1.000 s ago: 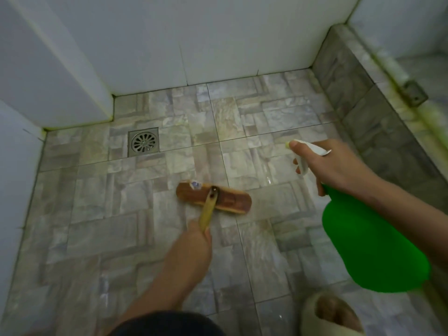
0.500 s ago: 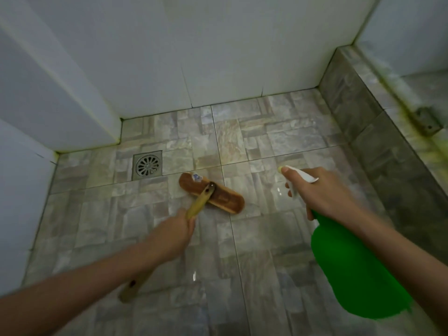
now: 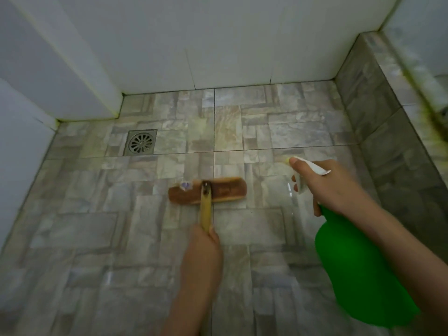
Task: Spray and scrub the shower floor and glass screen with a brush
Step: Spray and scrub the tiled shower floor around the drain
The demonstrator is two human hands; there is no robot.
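Gripping brush [image 3: 208, 191] by its handle [image 3: 206, 214] with left hand [image 3: 202, 258], fingers clenched round the shaft. Pressing brush head flat on shower floor [image 3: 72, 226], mid-floor, long side running left-right. Grasping green spray bottle [image 3: 358, 275] in right hand [image 3: 332, 185], 1 finger laid along the white nozzle top, others curled at the trigger; held off the floor, right of the brush, not touching it. Noting square drain [image 3: 140, 142] far-left, well apart from brush. Noting tiled curb [image 3: 378, 132] on right, greenish grime along top.
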